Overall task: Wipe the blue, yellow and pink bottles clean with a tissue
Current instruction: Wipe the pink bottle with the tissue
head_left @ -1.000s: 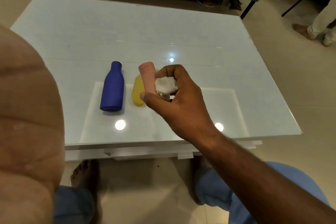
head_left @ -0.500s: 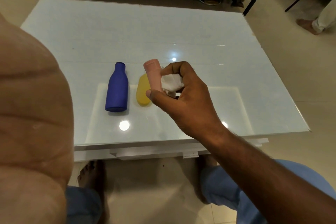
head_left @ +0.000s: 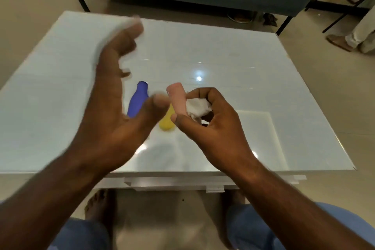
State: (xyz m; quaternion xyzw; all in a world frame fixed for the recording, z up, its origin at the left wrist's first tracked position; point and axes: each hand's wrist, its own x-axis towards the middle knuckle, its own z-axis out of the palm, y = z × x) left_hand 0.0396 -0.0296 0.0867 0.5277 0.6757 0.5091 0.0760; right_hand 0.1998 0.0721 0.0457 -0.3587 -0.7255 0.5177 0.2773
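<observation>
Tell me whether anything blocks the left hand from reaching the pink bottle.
Nothing visible does. The open left hand is raised beside the pink plastic bottle, which the right hand holds with a crumpled white tissue.

No readable text, labels, brands or numbers anywhere; bottles plain, unmarked.

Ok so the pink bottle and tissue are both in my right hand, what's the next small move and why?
Probably take the pink bottle with the open left hand. The right hand holds bottle and tissue together, so it can't rub freely.
</observation>
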